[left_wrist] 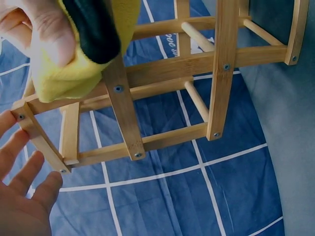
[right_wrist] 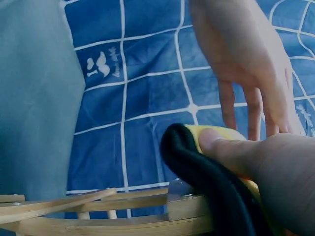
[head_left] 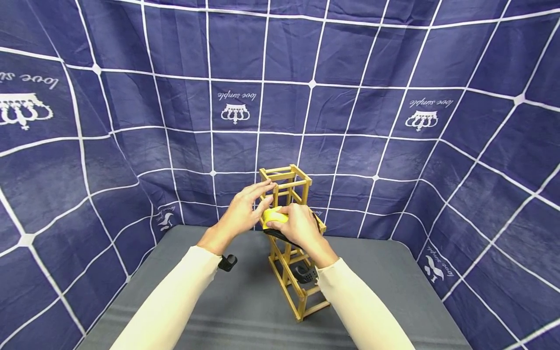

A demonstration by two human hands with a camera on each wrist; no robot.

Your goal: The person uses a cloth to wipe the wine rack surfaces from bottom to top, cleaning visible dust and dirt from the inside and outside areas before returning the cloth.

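A light wooden rack (head_left: 286,272) of slats and dowels stands upright on the grey surface, tiered like steps. My right hand (head_left: 299,224) pinches a folded yellow cloth (head_left: 275,217) with a black edge, pressed against the rack's middle part. In the left wrist view the cloth (left_wrist: 64,81) lies over a slat, the right thumb on top. My left hand (head_left: 242,211) has its fingers extended and touches the rack's upper end; those fingertips (left_wrist: 48,184) lie beside the end slat (left_wrist: 42,137). In the right wrist view the black edge (right_wrist: 197,164) hides part of the rack (right_wrist: 123,226).
A dark grey flat surface (head_left: 210,301) carries the rack. Blue cloth with white grid lines (head_left: 288,112) hangs behind and at both sides, close behind the rack. Black wrist-worn devices (head_left: 227,263) sit under both wrists; the right one (head_left: 305,274) is near the lower rails.
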